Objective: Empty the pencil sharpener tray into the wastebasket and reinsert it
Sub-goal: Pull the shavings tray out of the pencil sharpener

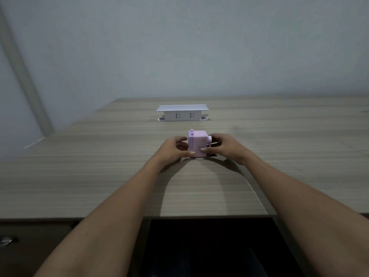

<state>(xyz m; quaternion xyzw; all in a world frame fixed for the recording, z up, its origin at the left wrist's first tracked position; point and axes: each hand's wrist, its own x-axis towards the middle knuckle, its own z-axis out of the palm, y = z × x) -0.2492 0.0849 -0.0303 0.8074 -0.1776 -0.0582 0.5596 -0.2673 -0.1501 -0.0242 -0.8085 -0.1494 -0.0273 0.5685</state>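
A small lilac pencil sharpener (197,141) stands upright on the wooden desk (99,176), a little past the middle. Its crank knob sticks out on the right side. My left hand (173,149) cups its left side, thumb pressed on the lower front. My right hand (223,147) holds its right side, thumb on the lower front and fingers curled behind by the crank. The tray is not visibly pulled out. No wastebasket is in sight.
A white pop-up power socket box (182,113) rises from the desk behind the sharpener. A pale wall stands beyond the far edge. A dark gap (209,246) lies under the desk's near edge, with a drawer front and metal handle (6,240) at lower left.
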